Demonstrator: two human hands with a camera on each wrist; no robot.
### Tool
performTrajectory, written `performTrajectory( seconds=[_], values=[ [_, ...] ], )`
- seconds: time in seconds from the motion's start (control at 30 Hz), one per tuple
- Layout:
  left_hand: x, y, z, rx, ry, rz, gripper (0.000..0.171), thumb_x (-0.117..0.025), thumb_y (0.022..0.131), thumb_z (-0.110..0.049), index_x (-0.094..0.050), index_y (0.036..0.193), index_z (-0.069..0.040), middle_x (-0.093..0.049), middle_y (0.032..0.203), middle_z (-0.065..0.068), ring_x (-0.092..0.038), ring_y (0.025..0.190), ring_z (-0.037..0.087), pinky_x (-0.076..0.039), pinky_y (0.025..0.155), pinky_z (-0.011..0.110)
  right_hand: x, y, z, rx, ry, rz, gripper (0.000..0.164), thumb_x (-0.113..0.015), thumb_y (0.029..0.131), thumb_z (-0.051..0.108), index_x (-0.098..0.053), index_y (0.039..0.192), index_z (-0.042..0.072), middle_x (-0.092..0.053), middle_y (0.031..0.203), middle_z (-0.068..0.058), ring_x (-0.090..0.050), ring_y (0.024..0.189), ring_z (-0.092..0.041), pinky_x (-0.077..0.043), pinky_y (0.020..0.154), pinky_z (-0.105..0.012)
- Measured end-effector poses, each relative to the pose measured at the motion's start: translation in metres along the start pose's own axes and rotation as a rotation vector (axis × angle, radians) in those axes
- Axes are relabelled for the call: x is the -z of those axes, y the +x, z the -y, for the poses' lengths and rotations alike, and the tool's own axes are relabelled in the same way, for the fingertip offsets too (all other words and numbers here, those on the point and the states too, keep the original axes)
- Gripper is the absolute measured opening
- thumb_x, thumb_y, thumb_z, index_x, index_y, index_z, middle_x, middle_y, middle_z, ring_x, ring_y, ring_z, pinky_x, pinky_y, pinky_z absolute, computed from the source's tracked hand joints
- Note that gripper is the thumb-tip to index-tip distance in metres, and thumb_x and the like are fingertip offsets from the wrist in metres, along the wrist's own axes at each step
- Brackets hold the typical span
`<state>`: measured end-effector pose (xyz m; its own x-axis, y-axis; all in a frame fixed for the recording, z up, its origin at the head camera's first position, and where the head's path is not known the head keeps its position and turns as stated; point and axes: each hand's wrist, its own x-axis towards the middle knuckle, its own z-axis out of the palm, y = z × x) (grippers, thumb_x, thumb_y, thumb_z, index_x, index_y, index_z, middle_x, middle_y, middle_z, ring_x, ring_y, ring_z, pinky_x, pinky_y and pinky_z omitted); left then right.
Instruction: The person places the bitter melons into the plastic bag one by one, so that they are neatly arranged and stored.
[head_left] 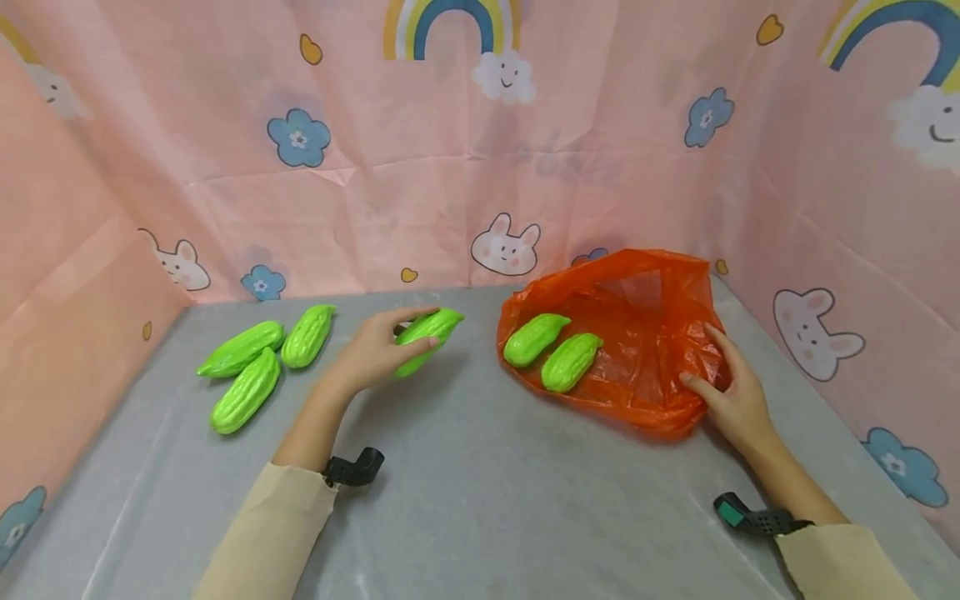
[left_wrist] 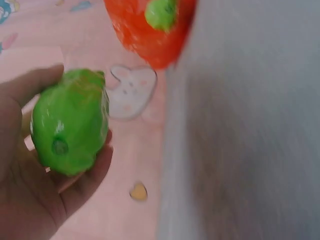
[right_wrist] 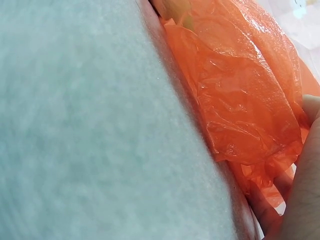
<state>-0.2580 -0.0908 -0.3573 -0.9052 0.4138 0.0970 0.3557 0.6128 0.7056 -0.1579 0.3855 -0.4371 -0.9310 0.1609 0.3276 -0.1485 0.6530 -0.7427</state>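
"Orange plastic on the right: what is it?"

"Thin bag (head_left: 645,354), lying on the grey desk (head_left: 465,492) with its mouth spread wide. The right hand (head_left: 744,410) grips its right edge between thumb and fingers."

"Anything inside?"

"Two green, ridged gourds at the left of the opening: a rear gourd (head_left: 534,340) and, just beside it, a front gourd (head_left: 572,363)."

"And the left hand (head_left: 378,354)?"

"Thumb and fingers are clamped round another, the held gourd (head_left: 437,330), raised above the desk to the left of the bag. The left wrist view shows its blunt end."

"Any more?"

"Three loose gourds (head_left: 244,393), close together at the far left, well apart from the bag. Pink printed sheeting (head_left: 390,217) rises behind."
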Motion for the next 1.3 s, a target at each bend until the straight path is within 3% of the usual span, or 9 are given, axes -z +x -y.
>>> performTrajectory(
  seconds=[0.2, 0.4, 0.5, 0.63, 0.73, 0.97, 1.17, 1.3],
  values=[
    [-0.014, 0.014, -0.024, 0.002, -0.037, -0.013, 0.051, -0.073, 0.092, -0.042, -0.062, 0.14, -0.029, -0.067, 0.131, 0.003, -0.066, 0.107, 0.026, -0.056, 0.078, 0.035, 0.001, 0.0, 0.001, 0.019, 0.011, -0.005, 0.076, -0.066, 0.097, 0.019, -0.025, 0.162, 0.024, -0.036, 0.161, -0.02, -0.038, 0.128, 0.008, -0.026, 0.104, -0.001],
    [-0.031, 0.025, -0.046, -0.03, -0.089, 0.022, 0.051, -0.074, 0.092, -0.038, -0.062, 0.14, -0.027, -0.067, 0.133, 0.002, -0.068, 0.104, 0.026, -0.058, 0.077, 0.033, -0.001, 0.0, 0.001, 0.032, 0.018, -0.002, 0.076, -0.067, 0.097, 0.019, -0.027, 0.161, 0.022, -0.037, 0.16, -0.02, -0.037, 0.13, 0.008, -0.024, 0.104, -0.001],
    [-0.039, 0.029, -0.056, -0.047, -0.11, 0.026, 0.051, -0.074, 0.091, -0.038, -0.062, 0.139, -0.027, -0.067, 0.133, 0.001, -0.068, 0.103, 0.025, -0.059, 0.077, 0.033, -0.001, 0.0, 0.001, 0.019, 0.014, 0.004, 0.076, -0.066, 0.097, 0.019, -0.026, 0.161, 0.023, -0.036, 0.161, -0.019, -0.039, 0.137, -0.004, -0.025, 0.105, -0.002],
    [-0.049, 0.034, -0.069, -0.069, -0.118, 0.02, 0.05, -0.074, 0.092, -0.039, -0.062, 0.139, -0.029, -0.066, 0.133, 0.0, -0.068, 0.101, 0.024, -0.059, 0.077, 0.032, 0.0, 0.0, 0.0, -0.003, 0.008, 0.013, 0.077, -0.065, 0.097, 0.021, -0.024, 0.162, 0.025, -0.034, 0.163, -0.017, -0.037, 0.144, -0.03, -0.024, 0.11, -0.005],
    [-0.057, 0.038, -0.077, -0.094, -0.126, 0.013, 0.05, -0.073, 0.092, -0.038, -0.061, 0.14, -0.029, -0.066, 0.135, 0.0, -0.067, 0.101, 0.024, -0.058, 0.078, 0.032, 0.0, 0.001, 0.001, -0.006, 0.009, 0.014, 0.077, -0.065, 0.098, 0.021, -0.023, 0.162, 0.025, -0.033, 0.164, -0.017, -0.035, 0.144, -0.038, -0.023, 0.112, -0.007],
    [-0.077, 0.045, -0.094, -0.104, -0.165, -0.002, 0.05, -0.071, 0.093, -0.039, -0.06, 0.141, -0.028, -0.063, 0.138, -0.001, -0.062, 0.106, 0.019, -0.056, 0.086, 0.034, 0.002, 0.0, 0.004, -0.002, 0.008, 0.014, 0.076, -0.065, 0.098, 0.022, -0.024, 0.162, 0.026, -0.033, 0.163, -0.017, -0.037, 0.144, -0.027, -0.026, 0.11, -0.005],
    [-0.095, 0.05, -0.108, -0.113, -0.172, -0.008, 0.049, -0.069, 0.095, -0.042, -0.06, 0.141, -0.027, -0.066, 0.134, -0.002, -0.062, 0.107, 0.016, -0.056, 0.087, 0.032, 0.001, 0.0, 0.004, 0.015, 0.015, 0.012, 0.076, -0.066, 0.097, 0.021, -0.025, 0.162, 0.024, -0.036, 0.161, -0.02, -0.038, 0.129, 0.007, -0.027, 0.102, -0.001],
    [-0.108, 0.052, -0.117, -0.118, -0.208, -0.008, 0.047, -0.069, 0.095, -0.041, -0.061, 0.139, -0.026, -0.068, 0.131, -0.003, -0.064, 0.107, 0.014, -0.057, 0.088, 0.031, 0.002, 0.001, 0.003, 0.026, 0.023, 0.017, 0.077, -0.067, 0.097, 0.019, -0.026, 0.161, 0.023, -0.037, 0.159, -0.021, -0.036, 0.121, 0.015, -0.03, 0.097, 0.003]
  ],
)
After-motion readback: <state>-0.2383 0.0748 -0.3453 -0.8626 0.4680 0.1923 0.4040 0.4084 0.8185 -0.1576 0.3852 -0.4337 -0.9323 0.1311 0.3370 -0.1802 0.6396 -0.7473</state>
